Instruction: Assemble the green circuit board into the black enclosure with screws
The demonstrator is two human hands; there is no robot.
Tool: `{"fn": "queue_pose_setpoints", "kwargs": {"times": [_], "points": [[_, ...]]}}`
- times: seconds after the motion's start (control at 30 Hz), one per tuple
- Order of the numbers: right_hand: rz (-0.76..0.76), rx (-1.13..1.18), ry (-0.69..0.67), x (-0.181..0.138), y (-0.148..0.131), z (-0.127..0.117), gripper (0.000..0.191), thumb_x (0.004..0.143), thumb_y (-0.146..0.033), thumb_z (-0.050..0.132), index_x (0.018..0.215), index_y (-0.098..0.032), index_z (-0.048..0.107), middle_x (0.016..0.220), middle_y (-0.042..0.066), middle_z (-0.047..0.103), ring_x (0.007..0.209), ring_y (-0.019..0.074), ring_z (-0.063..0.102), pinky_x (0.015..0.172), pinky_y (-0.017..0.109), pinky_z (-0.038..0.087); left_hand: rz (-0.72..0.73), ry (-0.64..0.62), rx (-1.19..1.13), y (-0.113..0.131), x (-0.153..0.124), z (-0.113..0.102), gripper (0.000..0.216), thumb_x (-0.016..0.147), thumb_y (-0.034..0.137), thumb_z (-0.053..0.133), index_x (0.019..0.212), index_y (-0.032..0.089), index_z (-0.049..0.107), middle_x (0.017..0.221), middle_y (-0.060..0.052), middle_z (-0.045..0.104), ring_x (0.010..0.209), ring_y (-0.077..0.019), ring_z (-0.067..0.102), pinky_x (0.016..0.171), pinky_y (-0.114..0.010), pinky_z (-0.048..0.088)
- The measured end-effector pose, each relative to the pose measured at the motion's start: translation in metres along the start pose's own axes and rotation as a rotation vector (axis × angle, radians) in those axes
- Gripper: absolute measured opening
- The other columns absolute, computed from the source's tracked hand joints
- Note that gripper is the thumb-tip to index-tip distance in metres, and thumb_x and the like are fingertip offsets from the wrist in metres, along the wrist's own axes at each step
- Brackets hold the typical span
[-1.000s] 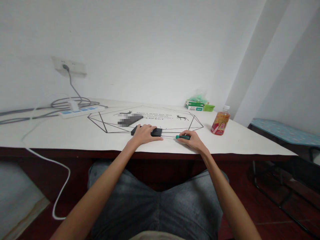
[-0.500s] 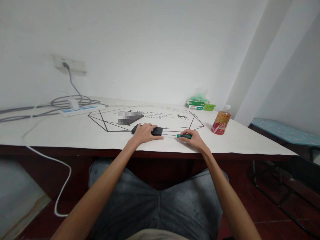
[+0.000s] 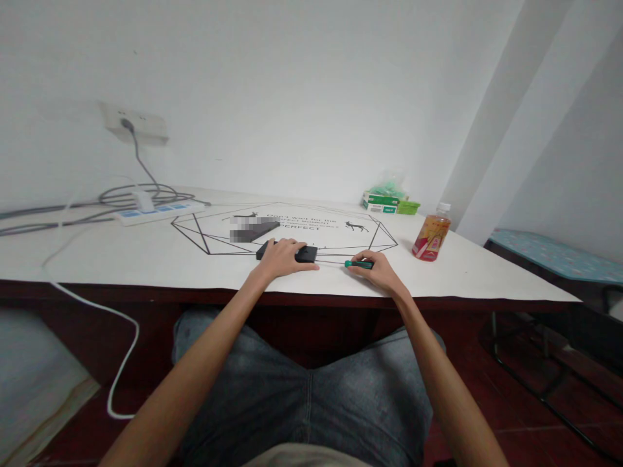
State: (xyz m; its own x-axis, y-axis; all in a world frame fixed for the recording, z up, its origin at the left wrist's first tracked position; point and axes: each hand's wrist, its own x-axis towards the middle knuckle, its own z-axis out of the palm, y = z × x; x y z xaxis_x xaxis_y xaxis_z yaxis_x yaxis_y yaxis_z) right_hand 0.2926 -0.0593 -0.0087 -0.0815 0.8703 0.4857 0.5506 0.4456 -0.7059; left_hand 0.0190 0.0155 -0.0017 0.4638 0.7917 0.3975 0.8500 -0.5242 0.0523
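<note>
On the white table, my left hand (image 3: 283,257) is closed over a flat black box-like object (image 3: 306,254), fingers on its far side and thumb along the near side. My right hand (image 3: 374,269) grips the green and black handle of a screwdriver (image 3: 360,264). The thin shaft points left, and its tip reaches the right end of the black object. Whether the tip sits in a screw is too small to tell. Behind my left hand lies another dark, long piece (image 3: 263,228), partly blurred out by blocky pixels.
A drink bottle (image 3: 431,233) stands right of my right hand. Farther back are a green-and-white box (image 3: 381,201) and a small green box (image 3: 407,207). A power strip (image 3: 158,213) with cables lies at left, and a white cord (image 3: 131,324) hangs over the front edge.
Almost nothing differs. Both hands, the black object and the screwdriver keep their places; the view has only shifted very slightly.
</note>
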Motion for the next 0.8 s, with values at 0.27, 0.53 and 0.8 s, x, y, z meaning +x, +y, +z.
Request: {"fn": "queue_pose_setpoints", "kwargs": {"times": [0.27,0.53,0.8], "points": [[-0.001,0.026,-0.001,0.0001,-0.0010,-0.0007,0.025,0.068,-0.043,0.074,0.075,-0.020,0.069,0.082,0.006,0.072,0.077,0.0219,0.063,0.078,0.037,0.049,-0.005,-0.009,0.000,0.0002,0.0004,-0.0003,0.086,0.071,0.088,0.046,0.129,0.026,0.062,0.130,-0.014,0.063,0.120,-0.0371,0.054,0.104,-0.053,0.028],[0.002,0.010,-0.002,-0.0002,-0.0023,-0.0011,0.024,0.069,-0.043,0.074,0.076,-0.020,0.069,0.082,0.007,0.072,0.081,0.0231,0.064,0.081,0.038,0.048,-0.005,-0.004,-0.002,-0.0012,0.0013,0.0012,0.088,0.069,0.089,0.047,0.129,0.027,0.062,0.131,-0.014,0.063,0.121,-0.0382,0.053,0.104,-0.054,0.028],[-0.007,-0.001,0.006,-0.0002,-0.0027,-0.0015,0.023,0.069,-0.042,0.074,0.076,-0.020,0.070,0.083,0.006,0.072,0.082,0.0233,0.065,0.081,0.038,0.049,-0.004,-0.008,0.003,-0.0010,0.0014,0.0006,0.088,0.069,0.089,0.046,0.129,0.027,0.062,0.130,-0.014,0.064,0.119,-0.0371,0.054,0.102,-0.052,0.029]]}}
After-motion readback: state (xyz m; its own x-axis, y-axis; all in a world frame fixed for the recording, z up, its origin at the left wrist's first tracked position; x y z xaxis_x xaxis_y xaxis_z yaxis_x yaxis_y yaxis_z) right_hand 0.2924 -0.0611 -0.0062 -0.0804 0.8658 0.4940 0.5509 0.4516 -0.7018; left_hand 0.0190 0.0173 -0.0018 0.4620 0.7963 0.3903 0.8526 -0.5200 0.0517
